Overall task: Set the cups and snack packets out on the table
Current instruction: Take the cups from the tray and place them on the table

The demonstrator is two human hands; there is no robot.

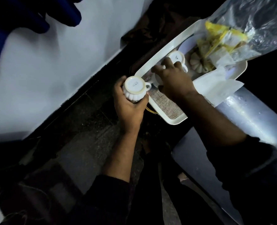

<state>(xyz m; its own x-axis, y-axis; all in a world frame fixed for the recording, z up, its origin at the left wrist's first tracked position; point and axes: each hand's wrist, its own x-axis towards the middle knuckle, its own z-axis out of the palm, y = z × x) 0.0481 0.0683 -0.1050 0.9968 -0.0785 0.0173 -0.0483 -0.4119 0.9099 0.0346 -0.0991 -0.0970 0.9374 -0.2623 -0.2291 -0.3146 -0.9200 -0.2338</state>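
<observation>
Ribbed white cup [135, 88], upside down, base ring up, handle toward the tray; held off the tray's near-left edge by the left hand [130, 106], fingers wrapped round its wall. Right hand [173, 78] lies over the tray, fingers curled onto a second inverted cup [177, 57]; another white cup partly hidden under the palm, so cannot tell which it grips. White rectangular tray [148, 65] with woven mesh liner [166, 103] showing at its near end. Far end of tray: clear plastic bag [251, 28] of yellow-printed snack packets [222, 36], a ribbed cup on its side [197, 63] beside them, white paper [215, 86] spilling over the rim. Tray sits on a pale glossy surface [254, 114]. Dark speckled floor [79, 120] below; white sheet-covered surface [50, 62] left. Room dim.
</observation>
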